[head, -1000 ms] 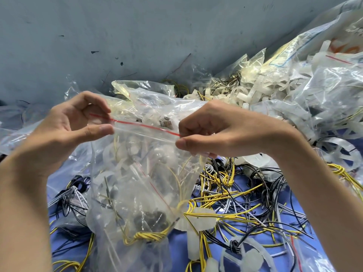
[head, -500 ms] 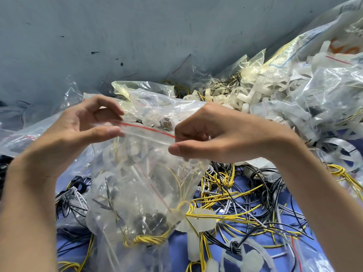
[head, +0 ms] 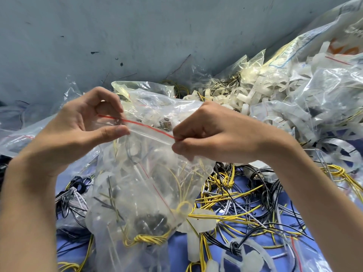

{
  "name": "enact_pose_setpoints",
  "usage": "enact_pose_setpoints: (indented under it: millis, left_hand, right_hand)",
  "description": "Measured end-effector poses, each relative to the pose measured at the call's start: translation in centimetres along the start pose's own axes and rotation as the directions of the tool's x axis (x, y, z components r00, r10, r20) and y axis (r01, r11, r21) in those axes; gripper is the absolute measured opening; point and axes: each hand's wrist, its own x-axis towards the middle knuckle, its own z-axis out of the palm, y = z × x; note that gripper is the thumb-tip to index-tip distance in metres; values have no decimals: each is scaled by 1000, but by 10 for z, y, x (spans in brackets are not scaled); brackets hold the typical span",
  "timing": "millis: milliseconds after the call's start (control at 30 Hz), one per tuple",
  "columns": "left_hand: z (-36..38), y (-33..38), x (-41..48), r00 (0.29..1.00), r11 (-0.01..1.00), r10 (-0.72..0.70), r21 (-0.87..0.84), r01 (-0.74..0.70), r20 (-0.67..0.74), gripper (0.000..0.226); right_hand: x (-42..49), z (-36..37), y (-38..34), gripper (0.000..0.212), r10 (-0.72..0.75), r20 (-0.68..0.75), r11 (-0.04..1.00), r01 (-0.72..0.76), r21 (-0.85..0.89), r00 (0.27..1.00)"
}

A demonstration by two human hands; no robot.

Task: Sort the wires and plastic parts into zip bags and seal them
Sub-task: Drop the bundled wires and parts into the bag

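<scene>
Head view: both forearms come in from the bottom corners, hands raised over the desk (head: 176,250).

- Left hand (head: 78,130): palm facing right, thumb and curled fingers pinching the left end of the zip bag's red seal strip (head: 149,126).
- Right hand (head: 212,138): knuckles up, fingers tucked, pinching the strip's right end.
- Zip bag (head: 137,193): hangs between the hands, with yellow wire and pale plastic parts inside.
- Loose wires (head: 245,197): on the blue surface just right of the bag.
- Plastic parts heap (head: 255,91): behind the bag.
</scene>
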Motion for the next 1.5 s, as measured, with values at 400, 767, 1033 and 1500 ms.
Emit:
enact_pose_setpoints:
  millis: [400, 767, 1033, 1500]
  left_hand:
    - [8, 16, 5, 991, 970, 99, 212, -116, 88, 27]
    - [14, 27, 7, 992, 913, 63, 395, -103, 112, 29]
    - [19, 31, 7, 987, 936, 81, 331, -123, 137, 27]
    - [34, 43, 9, 984, 898, 75, 419, -137, 160, 24]
  right_hand:
    - [5, 7, -5, 39, -98, -38, 987, 92, -132, 994]
    - [4, 7, -2, 36, -68, -40, 994, 64, -92, 997]
    - [6, 9, -3, 37, -127, -41, 983, 121, -136, 991]
    - [8, 15, -1, 34, -138, -105, 983, 123, -139, 985]
